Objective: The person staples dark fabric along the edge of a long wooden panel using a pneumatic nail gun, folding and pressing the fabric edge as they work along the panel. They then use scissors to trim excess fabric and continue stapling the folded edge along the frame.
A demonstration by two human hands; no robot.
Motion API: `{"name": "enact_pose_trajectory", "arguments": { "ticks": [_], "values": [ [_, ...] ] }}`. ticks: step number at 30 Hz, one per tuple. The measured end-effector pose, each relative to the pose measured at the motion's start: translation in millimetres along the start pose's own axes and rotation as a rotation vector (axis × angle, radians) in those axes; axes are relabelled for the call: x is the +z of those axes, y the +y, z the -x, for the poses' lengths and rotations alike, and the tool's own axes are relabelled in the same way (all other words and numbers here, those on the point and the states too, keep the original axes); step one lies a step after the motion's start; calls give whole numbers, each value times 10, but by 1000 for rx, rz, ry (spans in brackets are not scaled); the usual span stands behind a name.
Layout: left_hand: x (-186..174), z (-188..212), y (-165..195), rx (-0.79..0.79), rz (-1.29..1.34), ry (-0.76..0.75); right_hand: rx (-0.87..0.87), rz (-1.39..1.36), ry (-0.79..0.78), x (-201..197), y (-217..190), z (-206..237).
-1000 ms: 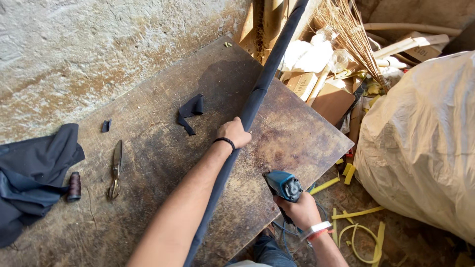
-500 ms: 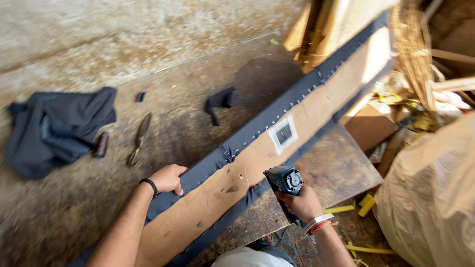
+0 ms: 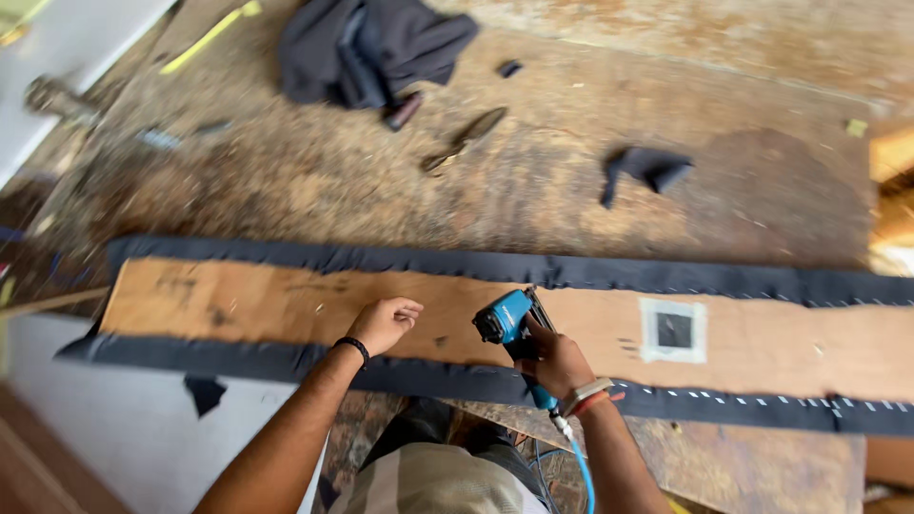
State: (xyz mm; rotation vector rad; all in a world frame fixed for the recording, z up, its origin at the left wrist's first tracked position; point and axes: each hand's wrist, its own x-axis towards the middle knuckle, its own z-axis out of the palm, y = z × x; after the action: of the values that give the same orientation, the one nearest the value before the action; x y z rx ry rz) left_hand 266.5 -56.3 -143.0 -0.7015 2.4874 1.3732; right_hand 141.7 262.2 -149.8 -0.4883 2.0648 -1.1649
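Looking down from the head cam, I saw the long wooden board (image 3: pixel 286 305) now lying flat across the workbench (image 3: pixel 533 190), raw wood face up. Half a second earlier it sat at a slant, and a second earlier it stood on edge, so it had been tipped over and squared up. That put the dark fabric (image 3: pixel 400 262), wrapped round both long edges, right where the tool could reach it.

The right hand (image 3: pixel 557 362) was clenched around the grip of the blue pneumatic stapler (image 3: pixel 505 319), nose down near the board's near edge, its blue air hose (image 3: pixel 581 471) trailing toward the body. The left hand (image 3: pixel 386 322) rested on the bare wood just beside it, fingers loosely curled, grasping nothing. In the earlier frames it had been gripping the board itself.

To the right, a row of staples (image 3: pixel 762 398) already pinned the near fabric strip, with another row along the far strip. The stretch under and left of the stapler looked unstapled as far as I could tell, so I'd guess that edge was only partly fastened.

As for containers, honestly there weren't any in view. Just loose stuff on the bench: a crumpled dark cloth (image 3: pixel 371 43), pliers or snips (image 3: pixel 466 138) (too blurry to call), and a small fabric scrap (image 3: pixel 647 171).
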Motion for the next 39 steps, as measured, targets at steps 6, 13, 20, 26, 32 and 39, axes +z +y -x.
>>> {"name": "enact_pose_trajectory", "arguments": {
  "ticks": [6,13,20,26,32,39],
  "values": [
    [-395,589,-452,-140,46,37,-153,556,-56,703,-414,-556],
    [-823,626,-1082,-29,258,109,-93,798,24,1273,-400,-723],
    [-1461,581,-1832,46,393,-7,85,687,312,1691,-816,-515],
    [-1824,412,-2010,-115,395,-28,65,300,339,2221,-1420,-658],
    [-2019,238,-1957,-121,569,-7,-26,243,356,2046,-1594,-1573],
    [-2317,396,-2193,-230,523,118,-118,443,572,1438,-1890,-3255]
  ]
}}
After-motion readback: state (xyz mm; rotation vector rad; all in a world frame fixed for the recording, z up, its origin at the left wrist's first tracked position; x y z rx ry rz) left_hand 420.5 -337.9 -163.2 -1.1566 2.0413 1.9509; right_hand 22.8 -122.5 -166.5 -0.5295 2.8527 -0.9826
